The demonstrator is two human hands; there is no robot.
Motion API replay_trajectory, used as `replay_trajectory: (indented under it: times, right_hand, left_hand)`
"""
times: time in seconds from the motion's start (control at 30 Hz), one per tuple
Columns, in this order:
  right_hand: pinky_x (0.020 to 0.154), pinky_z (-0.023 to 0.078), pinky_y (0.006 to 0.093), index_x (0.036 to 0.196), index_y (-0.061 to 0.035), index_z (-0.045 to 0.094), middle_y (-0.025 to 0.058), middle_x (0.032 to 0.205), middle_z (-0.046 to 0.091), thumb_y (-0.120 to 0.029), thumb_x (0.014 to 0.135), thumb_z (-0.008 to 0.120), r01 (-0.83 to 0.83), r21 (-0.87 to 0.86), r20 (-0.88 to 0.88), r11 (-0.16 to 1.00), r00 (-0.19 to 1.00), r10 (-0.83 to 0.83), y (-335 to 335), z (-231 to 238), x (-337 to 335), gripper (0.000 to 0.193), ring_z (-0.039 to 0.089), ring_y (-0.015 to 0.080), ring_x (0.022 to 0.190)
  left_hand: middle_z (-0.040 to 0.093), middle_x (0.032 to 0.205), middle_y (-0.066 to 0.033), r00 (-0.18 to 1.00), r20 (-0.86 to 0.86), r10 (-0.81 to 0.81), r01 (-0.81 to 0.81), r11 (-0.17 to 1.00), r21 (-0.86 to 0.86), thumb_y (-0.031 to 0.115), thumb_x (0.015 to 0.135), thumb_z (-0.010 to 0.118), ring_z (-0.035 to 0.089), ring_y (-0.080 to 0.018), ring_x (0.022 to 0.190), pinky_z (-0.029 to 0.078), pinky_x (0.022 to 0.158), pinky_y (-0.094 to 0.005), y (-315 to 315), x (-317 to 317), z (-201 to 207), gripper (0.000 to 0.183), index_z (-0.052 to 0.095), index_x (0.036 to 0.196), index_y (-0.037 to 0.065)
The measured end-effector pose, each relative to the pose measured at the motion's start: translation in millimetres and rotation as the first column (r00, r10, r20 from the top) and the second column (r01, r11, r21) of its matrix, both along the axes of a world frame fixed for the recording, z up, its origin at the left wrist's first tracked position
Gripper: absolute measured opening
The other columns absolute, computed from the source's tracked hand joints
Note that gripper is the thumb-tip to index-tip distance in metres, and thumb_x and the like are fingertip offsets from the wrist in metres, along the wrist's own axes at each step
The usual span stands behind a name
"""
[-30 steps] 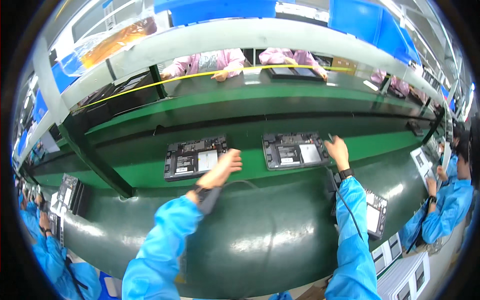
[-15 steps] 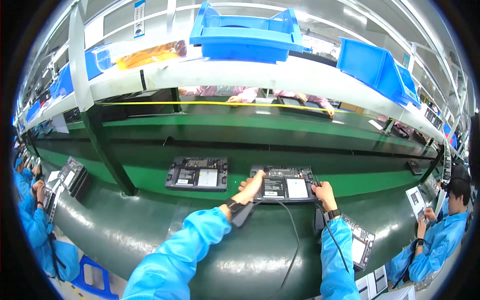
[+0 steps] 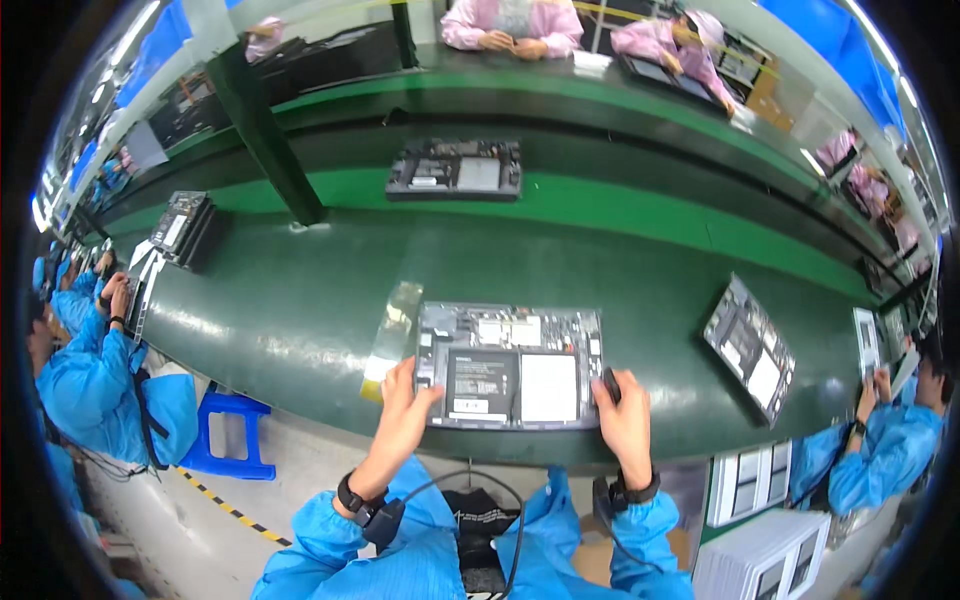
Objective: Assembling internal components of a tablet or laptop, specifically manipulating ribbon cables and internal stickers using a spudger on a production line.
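Both my hands hold a flat dark electronic device chassis (image 3: 510, 345) at the near edge of the green table. Its circuit board is exposed along the far side, with a black labelled battery and a white rectangular panel nearer me. My left hand (image 3: 402, 408) grips the left edge, thumb over the top. My right hand (image 3: 625, 415) grips the right edge; a small black thing (image 3: 610, 384) shows by its fingers, too unclear to name. Dark bands with black modules and a cable are on my wrists. Beside the left edge lies a clear, yellow-ended strip (image 3: 392, 340).
A similar open chassis (image 3: 455, 170) lies on the bright green strip; another (image 3: 750, 350) lies at the right. More are stacked (image 3: 180, 230) at the left, near a green post (image 3: 262, 140). Co-workers sit at both sides and across. White panels (image 3: 765, 560) are stacked at lower right.
My hands have brought the chassis from the green strip to the table's near edge. The view has tilted down, showing my lap and the floor.
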State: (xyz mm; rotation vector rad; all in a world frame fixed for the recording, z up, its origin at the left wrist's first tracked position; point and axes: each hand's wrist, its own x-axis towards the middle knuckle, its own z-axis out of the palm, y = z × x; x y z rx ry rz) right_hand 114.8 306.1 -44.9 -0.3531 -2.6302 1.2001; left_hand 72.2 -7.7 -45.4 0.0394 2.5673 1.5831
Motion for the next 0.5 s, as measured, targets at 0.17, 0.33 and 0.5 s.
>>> replay_trajectory:
  times: [0.17,0.33,0.5]
  right_hand:
    - [0.075,0.051,0.0455,0.115,0.0052,0.067,0.0227,0.095,0.065,-0.015,0.096,0.064,0.054,0.168,-0.237,0.984,0.971,-0.012,12.7,4.9,5.2,0.028,0.065,0.0422,0.088]
    - [0.07,0.045,0.0261,0.101,0.0043,0.067,0.0052,0.089,0.054,-0.013,0.104,0.05,0.081,-0.333,-0.529,0.939,0.809,-0.258,13.5,57.7,15.0,0.024,0.057,0.012,0.078]
    - [0.058,0.046,0.0251,0.084,-0.0005,0.059,0.0094,0.079,0.064,-0.028,0.099,0.07,-0.294,-0.5,-0.6,0.815,0.796,-0.081,14.4,49.2,7.3,0.034,0.059,0.0125,0.065]
  left_hand:
    - [0.05,0.133,-0.0227,0.996,-0.064,-0.059,0.055,0.996,-0.068,0.025,0.091,0.065,0.05,-0.0368,0.119,0.04,0.104,-0.0443,-7.7,-3.9,14.1,0.06,0.048,0.14,-0.005]
    - [0.053,0.143,-0.0152,0.646,-0.432,-0.629,0.314,0.735,-0.601,0.021,0.085,0.07,0.052,-0.0362,0.122,0.041,0.104,-0.0476,33.7,-9.2,37.7,0.063,0.052,0.143,0.003]
    - [0.05,0.152,-0.0093,0.547,-0.331,-0.769,0.359,0.573,-0.737,0.042,0.087,0.069,0.05,-0.0343,0.131,0.04,0.108,-0.0495,44.3,-17.4,18.9,0.066,0.057,0.141,0.006]
